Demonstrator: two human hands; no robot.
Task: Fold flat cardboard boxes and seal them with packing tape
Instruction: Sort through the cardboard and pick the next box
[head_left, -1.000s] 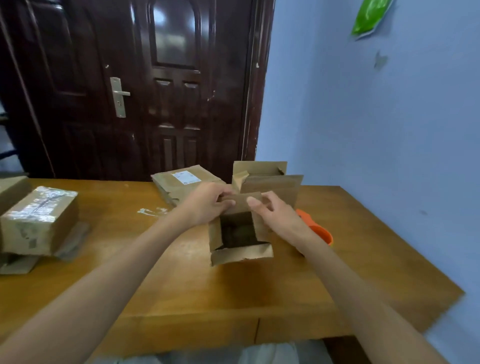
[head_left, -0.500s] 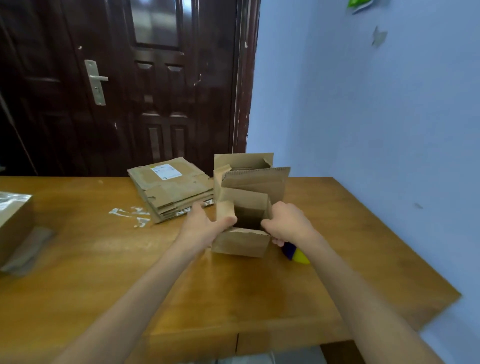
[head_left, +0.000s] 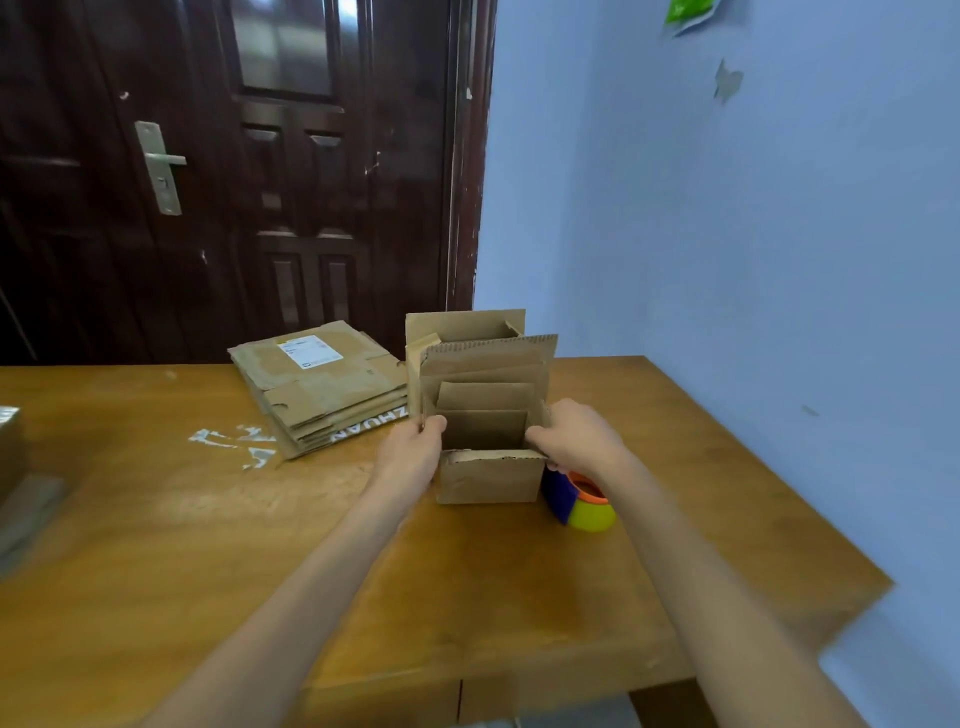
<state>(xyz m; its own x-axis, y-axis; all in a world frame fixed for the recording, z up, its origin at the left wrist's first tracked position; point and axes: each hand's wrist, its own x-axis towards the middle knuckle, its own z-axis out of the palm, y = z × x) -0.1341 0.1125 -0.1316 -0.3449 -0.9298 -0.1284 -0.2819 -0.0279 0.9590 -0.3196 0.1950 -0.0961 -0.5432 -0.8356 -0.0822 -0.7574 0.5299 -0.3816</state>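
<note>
Here, left hand (head_left: 410, 452) and right hand (head_left: 576, 441), fingers curled gripping small box (head_left: 488, 475) sides

left hand (head_left: 413, 453): bare; no sleeve | right hand (head_left: 579, 441): bare; no sleeve

A small open cardboard box (head_left: 488, 475) stands on the wooden table (head_left: 208, 545). The left hand (head_left: 413, 454) grips its left wall; the right hand (head_left: 576, 441) grips its right wall. A tape dispenser (head_left: 582, 501) sits just right of it.

light: dim, soft | glare: door (head_left: 291, 156) glass | blur: left edge | distortion: wide-angle bowing
</note>
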